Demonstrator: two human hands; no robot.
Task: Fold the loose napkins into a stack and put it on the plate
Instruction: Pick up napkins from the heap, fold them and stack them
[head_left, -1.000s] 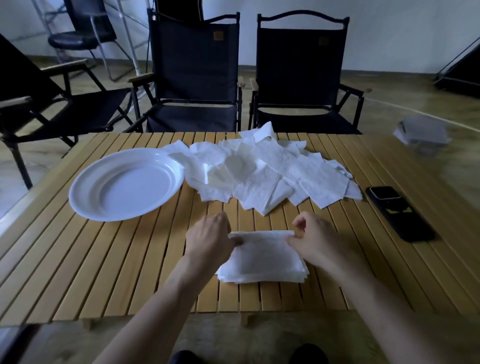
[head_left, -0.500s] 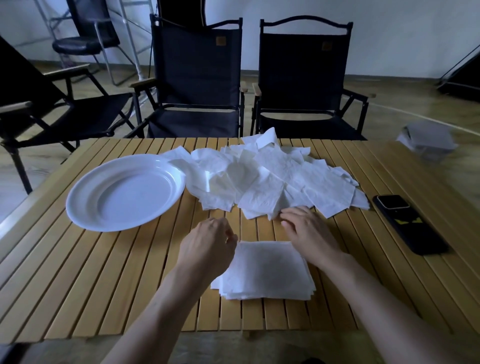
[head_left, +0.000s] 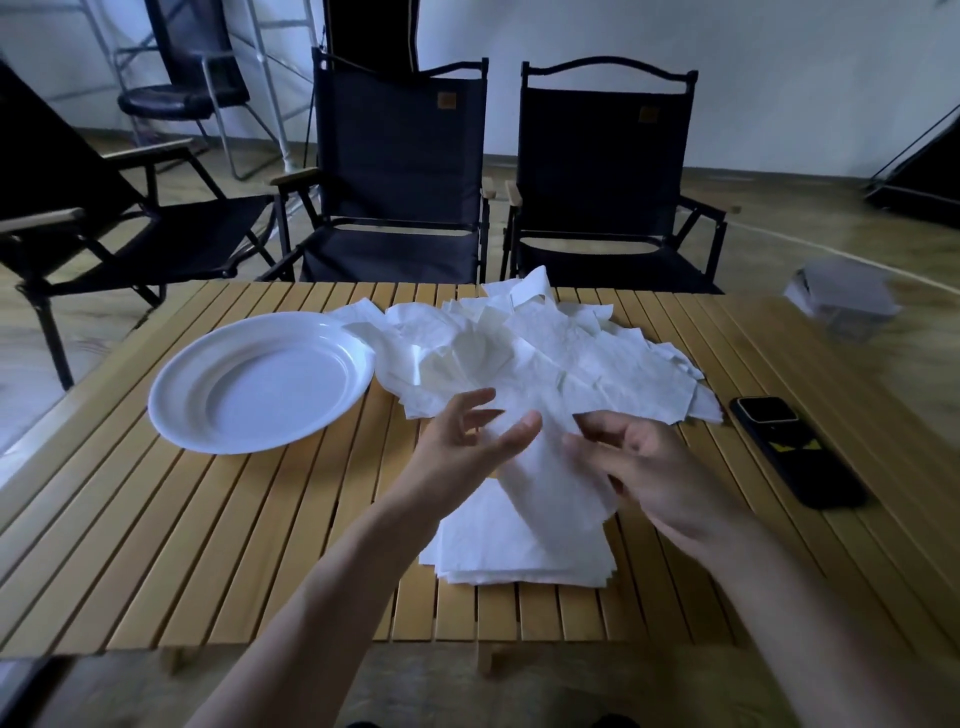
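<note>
A loose napkin (head_left: 556, 488) hangs lifted just above the folded stack (head_left: 519, 564) near the table's front edge. My right hand (head_left: 654, 467) pinches this napkin at its right side with curled fingers. My left hand (head_left: 467, 447) is spread, its fingers straight, with the thumb touching the napkin's left edge. Behind both hands lies the crumpled pile of loose napkins (head_left: 550, 358) in the middle of the table. The white plate (head_left: 171, 415) sits empty at the left, its right rim touching the pile.
A black phone (head_left: 795, 452) lies on the wooden slat table (head_left: 208, 545) to the right of my hands. Two black folding chairs (head_left: 400, 171) stand behind the far edge, another at the left. A clear container (head_left: 841, 301) sits on the floor at the right.
My right hand reached to the loose pile, took one napkin and drew it back over the stack. My left hand left the stack, rose and spread against that napkin.
</note>
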